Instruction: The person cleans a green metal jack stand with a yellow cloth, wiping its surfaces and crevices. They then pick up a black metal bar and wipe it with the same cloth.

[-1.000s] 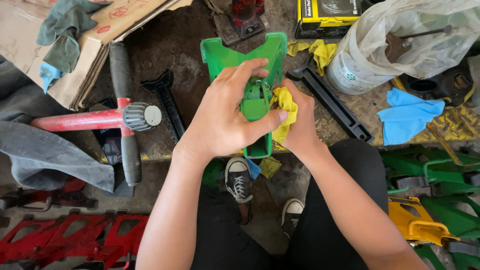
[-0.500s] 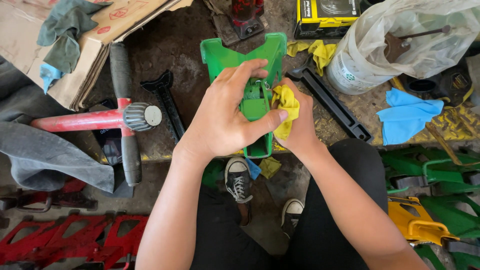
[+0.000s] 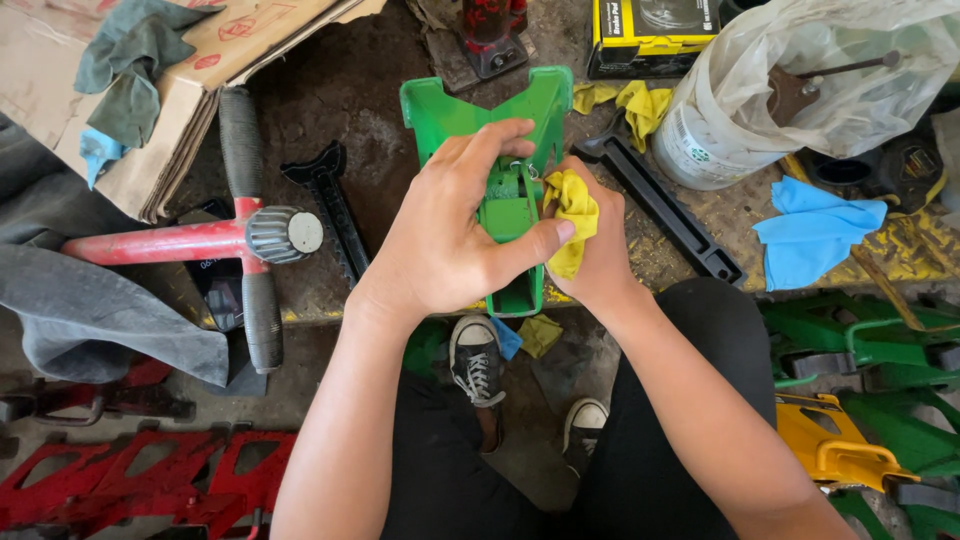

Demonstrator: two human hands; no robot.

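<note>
Head view | grimy bench (image 3: 350,90) (workshop) | left hand (image 3: 455,225) grips green stand (image 3: 515,215) | right hand (image 3: 600,255) clutches yellow rag (image 3: 575,215)

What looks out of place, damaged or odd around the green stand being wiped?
Nothing looks broken. The left hand grips the green stand; the right hand presses a yellow rag to it. The grimy bench is cluttered: crumpled blue cloth, torn cardboard.
</note>
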